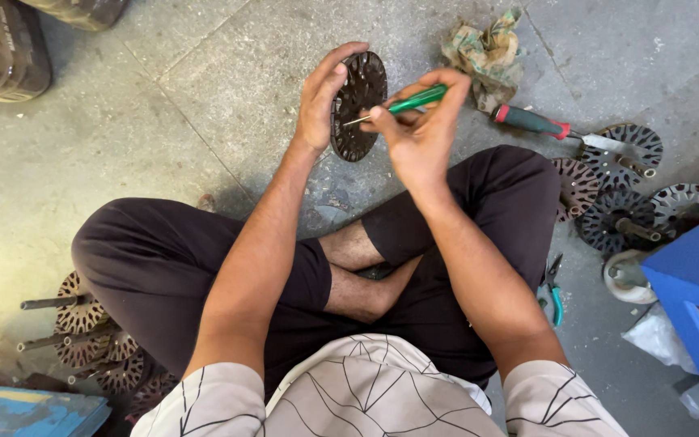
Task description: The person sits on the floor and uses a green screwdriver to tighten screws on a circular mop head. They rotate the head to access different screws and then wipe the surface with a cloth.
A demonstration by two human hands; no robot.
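Hands work above the floor (204, 105): left hand (321, 97) curls around a dark slotted disc (359, 105) held upright, right hand (418, 129) pinches a green-handled screwdriver (410, 101), tip touching the disc.

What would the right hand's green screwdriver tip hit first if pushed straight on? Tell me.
Probably the slotted round metal disc held by the left hand; the right hand aims the screwdriver at its face.

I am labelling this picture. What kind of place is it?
Probably a small repair workshop, with work done on the concrete floor: slotted metal discs lie about, with a screwdriver and an oily rag.
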